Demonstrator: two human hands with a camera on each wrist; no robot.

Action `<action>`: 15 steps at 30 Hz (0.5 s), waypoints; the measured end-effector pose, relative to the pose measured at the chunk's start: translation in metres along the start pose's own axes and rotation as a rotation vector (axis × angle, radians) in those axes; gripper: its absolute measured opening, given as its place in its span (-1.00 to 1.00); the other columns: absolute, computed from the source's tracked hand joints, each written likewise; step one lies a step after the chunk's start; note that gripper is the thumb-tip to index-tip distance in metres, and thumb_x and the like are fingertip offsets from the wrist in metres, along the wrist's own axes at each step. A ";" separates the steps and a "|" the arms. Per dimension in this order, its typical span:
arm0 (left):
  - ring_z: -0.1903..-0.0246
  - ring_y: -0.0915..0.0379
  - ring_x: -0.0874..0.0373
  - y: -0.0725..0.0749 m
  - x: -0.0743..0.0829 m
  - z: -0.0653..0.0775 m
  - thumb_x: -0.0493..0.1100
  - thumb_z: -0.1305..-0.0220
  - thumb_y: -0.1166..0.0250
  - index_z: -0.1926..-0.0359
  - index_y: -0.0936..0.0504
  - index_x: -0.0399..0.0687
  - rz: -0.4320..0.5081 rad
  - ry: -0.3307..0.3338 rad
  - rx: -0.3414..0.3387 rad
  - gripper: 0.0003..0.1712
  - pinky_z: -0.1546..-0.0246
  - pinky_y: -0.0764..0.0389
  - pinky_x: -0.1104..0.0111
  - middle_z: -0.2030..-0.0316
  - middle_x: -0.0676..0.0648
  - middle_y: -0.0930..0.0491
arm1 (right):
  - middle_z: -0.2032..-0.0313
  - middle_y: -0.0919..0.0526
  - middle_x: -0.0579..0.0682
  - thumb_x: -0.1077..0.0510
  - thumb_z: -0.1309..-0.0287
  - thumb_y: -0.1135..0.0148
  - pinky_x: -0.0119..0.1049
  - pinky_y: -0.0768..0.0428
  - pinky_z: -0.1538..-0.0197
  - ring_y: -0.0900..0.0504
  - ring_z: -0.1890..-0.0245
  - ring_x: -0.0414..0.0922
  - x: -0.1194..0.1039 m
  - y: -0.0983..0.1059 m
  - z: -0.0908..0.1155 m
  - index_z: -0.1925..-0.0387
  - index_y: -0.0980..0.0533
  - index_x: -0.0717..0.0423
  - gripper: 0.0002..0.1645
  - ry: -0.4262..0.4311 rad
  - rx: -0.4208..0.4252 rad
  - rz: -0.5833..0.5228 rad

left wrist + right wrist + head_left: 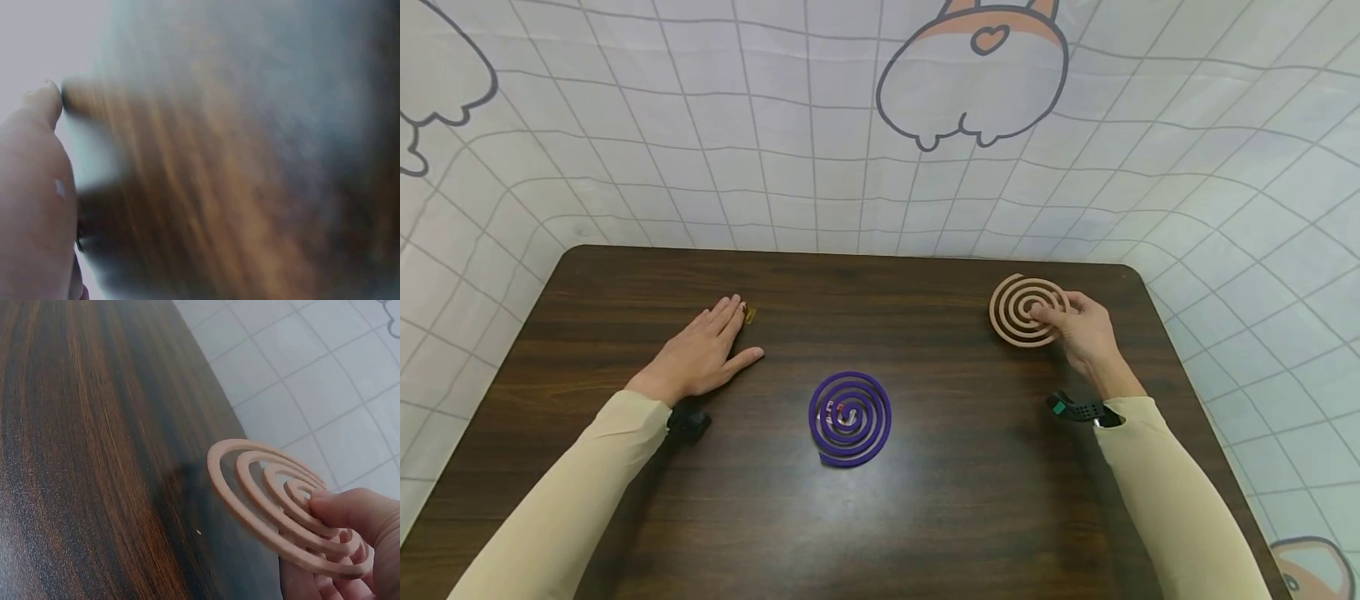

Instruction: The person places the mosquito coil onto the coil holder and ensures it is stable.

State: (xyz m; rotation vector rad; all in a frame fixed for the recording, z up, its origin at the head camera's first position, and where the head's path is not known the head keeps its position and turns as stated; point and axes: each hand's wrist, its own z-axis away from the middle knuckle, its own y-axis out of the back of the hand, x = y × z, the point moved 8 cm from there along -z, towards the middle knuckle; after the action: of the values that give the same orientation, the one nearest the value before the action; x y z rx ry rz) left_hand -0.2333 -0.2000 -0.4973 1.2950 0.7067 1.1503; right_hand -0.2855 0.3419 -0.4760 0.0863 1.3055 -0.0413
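My right hand [1093,337] pinches a tan mosquito coil [1006,312] between thumb and fingers, with the thumb near the spiral's centre. In the right wrist view the tan coil [215,464] is tilted, with its rings apart and the table beneath it. My left hand [698,354] lies palm down on the left part of the table, fingers straight and thumb spread. A small gold-coloured piece [750,315] shows beside its fingertips, partly hidden by them. Between the hands, a purple mosquito coil [887,417] lies on the table, with a small red and white patch showing through its rings.
The dark wood table [880,533] has rounded far corners. A white grid-patterned cloth [700,125] with cartoon animals hangs behind it and along both sides. Black straps with small devices sit on both wrists, the right wrist device [1067,408] over the table.
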 end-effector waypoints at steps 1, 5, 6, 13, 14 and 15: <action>-0.67 0.29 -0.29 0.000 0.001 0.000 0.36 -0.59 0.12 -0.62 0.13 -0.38 0.001 -0.001 -0.001 0.04 -0.66 0.12 -0.17 -0.66 -0.37 0.21 | 0.31 -0.73 -0.18 0.21 -0.25 -0.45 -0.47 -0.69 0.32 -0.76 0.35 -0.29 0.000 0.000 0.000 -0.18 -0.38 0.18 -0.43 -0.003 -0.006 -0.014; -0.67 0.29 -0.29 0.000 0.003 -0.001 0.36 -0.59 0.12 -0.63 0.13 -0.38 0.008 -0.005 0.000 0.04 -0.66 0.12 -0.17 -0.66 -0.36 0.21 | 0.26 -0.69 -0.16 0.24 -0.21 -0.47 -0.49 -0.70 0.32 -0.76 0.32 -0.29 0.001 -0.002 0.000 -0.07 -0.44 0.16 -0.53 -0.014 -0.027 -0.059; -0.67 0.29 -0.29 0.000 0.004 -0.002 0.36 -0.59 0.11 -0.63 0.13 -0.37 0.009 -0.007 0.000 0.04 -0.66 0.12 -0.17 -0.66 -0.36 0.21 | 0.25 -0.69 -0.17 0.23 -0.20 -0.48 -0.49 -0.70 0.31 -0.76 0.31 -0.29 0.001 -0.002 0.000 -0.07 -0.44 0.15 -0.52 -0.014 -0.029 -0.057; -0.67 0.29 -0.28 0.000 0.009 -0.005 0.35 -0.59 0.12 -0.63 0.13 -0.37 0.006 -0.016 0.006 0.03 -0.66 0.11 -0.16 -0.66 -0.36 0.21 | 0.29 -0.72 -0.18 0.20 -0.23 -0.47 -0.47 -0.68 0.32 -0.75 0.33 -0.26 0.001 -0.005 0.000 -0.11 -0.48 0.28 -0.50 -0.004 -0.060 -0.053; -0.67 0.29 -0.28 0.000 0.010 -0.005 0.35 -0.59 0.12 -0.63 0.13 -0.37 0.007 -0.018 0.007 0.03 -0.66 0.11 -0.16 -0.66 -0.36 0.21 | 0.30 -0.73 -0.17 0.21 -0.24 -0.46 -0.46 -0.67 0.34 -0.74 0.34 -0.25 0.001 -0.005 0.001 -0.10 -0.49 0.31 -0.53 0.000 -0.067 -0.059; -0.67 0.29 -0.28 0.000 0.011 -0.006 0.35 -0.59 0.11 -0.63 0.12 -0.37 0.008 -0.019 0.010 0.03 -0.66 0.11 -0.16 -0.66 -0.36 0.21 | 0.31 -0.73 -0.15 0.21 -0.24 -0.46 -0.44 -0.67 0.36 -0.74 0.35 -0.24 0.001 -0.006 0.001 -0.08 -0.51 0.32 -0.54 0.003 -0.073 -0.068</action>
State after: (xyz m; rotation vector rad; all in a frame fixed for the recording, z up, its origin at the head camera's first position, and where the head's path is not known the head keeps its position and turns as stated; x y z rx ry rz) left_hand -0.2349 -0.1876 -0.4964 1.3164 0.6941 1.1407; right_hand -0.2847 0.3363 -0.4769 -0.0204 1.3114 -0.0511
